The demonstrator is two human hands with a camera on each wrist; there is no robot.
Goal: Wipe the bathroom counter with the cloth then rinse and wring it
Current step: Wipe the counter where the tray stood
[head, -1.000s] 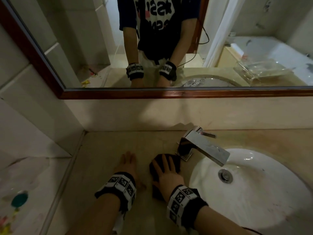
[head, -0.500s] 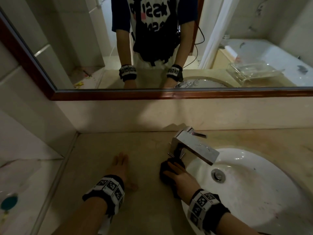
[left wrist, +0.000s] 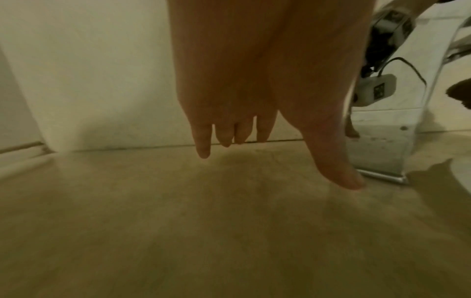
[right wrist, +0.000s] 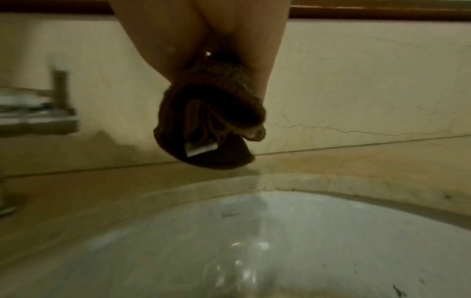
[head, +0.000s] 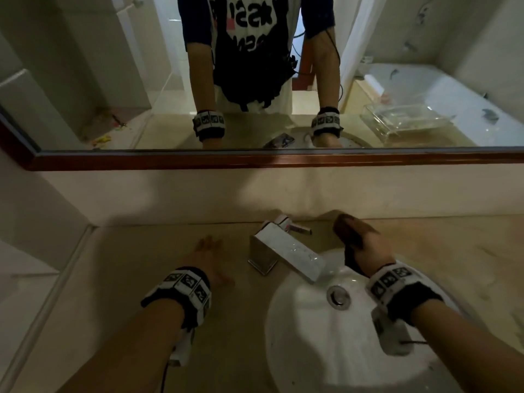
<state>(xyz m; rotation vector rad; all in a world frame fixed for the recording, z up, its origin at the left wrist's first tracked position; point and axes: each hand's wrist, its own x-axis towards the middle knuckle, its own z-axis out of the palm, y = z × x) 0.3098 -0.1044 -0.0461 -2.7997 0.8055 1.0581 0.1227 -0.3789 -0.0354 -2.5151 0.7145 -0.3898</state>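
My right hand (head: 370, 246) grips a bunched dark brown cloth (head: 347, 232) at the back of the beige counter (head: 127, 279), to the right of the chrome faucet (head: 283, 251) and behind the white sink (head: 312, 350). In the right wrist view my fingers (right wrist: 163, 44) curl round the cloth (right wrist: 209, 125), which hangs just above the counter strip; I cannot tell whether it touches. My left hand (head: 205, 255) lies flat on the counter left of the faucet, with its fingers (left wrist: 203, 141) straight, holding nothing.
The backsplash wall (head: 283, 194) and a wood-framed mirror (head: 255, 158) stand right behind the counter. A tiled side wall (head: 34, 222) bounds the left. The faucet lever (head: 297, 229) points right toward my right hand. A metal drain (head: 337, 296) sits in the basin.
My right hand has carried the cloth from left of the faucet base, past its front, to the counter behind the basin on the faucet's right. My left hand has stayed flat.
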